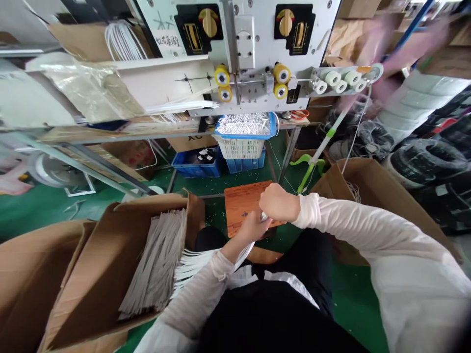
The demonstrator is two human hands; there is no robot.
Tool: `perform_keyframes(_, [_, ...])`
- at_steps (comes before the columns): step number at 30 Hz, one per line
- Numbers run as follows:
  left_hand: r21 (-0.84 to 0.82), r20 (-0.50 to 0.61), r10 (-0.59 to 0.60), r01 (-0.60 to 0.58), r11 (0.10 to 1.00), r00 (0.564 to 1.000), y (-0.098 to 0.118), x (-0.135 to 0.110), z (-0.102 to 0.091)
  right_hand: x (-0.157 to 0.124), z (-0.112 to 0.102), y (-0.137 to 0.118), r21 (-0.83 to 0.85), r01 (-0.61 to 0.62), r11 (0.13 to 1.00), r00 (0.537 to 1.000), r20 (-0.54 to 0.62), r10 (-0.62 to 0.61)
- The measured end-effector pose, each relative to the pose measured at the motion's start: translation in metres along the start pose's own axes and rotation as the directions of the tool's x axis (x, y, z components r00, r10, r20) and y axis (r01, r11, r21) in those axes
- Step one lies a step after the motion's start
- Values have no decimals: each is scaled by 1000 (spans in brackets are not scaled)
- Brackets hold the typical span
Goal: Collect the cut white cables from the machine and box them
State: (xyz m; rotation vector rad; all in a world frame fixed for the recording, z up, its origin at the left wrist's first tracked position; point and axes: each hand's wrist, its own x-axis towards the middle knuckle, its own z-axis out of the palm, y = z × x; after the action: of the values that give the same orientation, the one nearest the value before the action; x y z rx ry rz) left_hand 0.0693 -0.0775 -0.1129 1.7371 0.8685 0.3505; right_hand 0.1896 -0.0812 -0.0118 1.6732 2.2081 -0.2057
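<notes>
My left hand [250, 228] is closed around a bundle of white wires [195, 264], whose loose ends fan out to the left beneath my forearm. Just above it, my right hand [280, 202] forms a fist at the upper end of the same bundle, where a bit of white shows between the two hands. Both hands are over a reddish wooden stool [237, 201]. On the left, an open cardboard box [99, 274] holds many cut white wires [156, 262] lying side by side.
A wire-cutting machine [245, 44] with yellow rollers stands ahead on a bench. Below it is a blue-rimmed basket [241, 147] of white scraps, above blue bins [198, 169]. At right are a green-footed stand [309, 162], another cardboard box [386, 196] and wrapped coils [430, 162].
</notes>
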Motion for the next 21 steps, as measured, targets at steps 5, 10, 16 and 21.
perform_keyframes(5, [-558,145,-66,136,819,987,-9,-9,-23,-39,-35,43,148,296,944,810,-563,-166])
perform_keyframes(10, [-730,194,-20,158,664,981,-3,-19,-43,-32,-5,44,389,449,804,689,-724,-34])
perform_keyframes(16, [-759,202,24,141,635,979,-5,-27,-43,-8,22,14,479,297,826,720,-681,136])
perform_keyframes(21, [-760,223,21,160,630,975,-8,-29,-42,-8,19,16,574,313,757,777,-613,144])
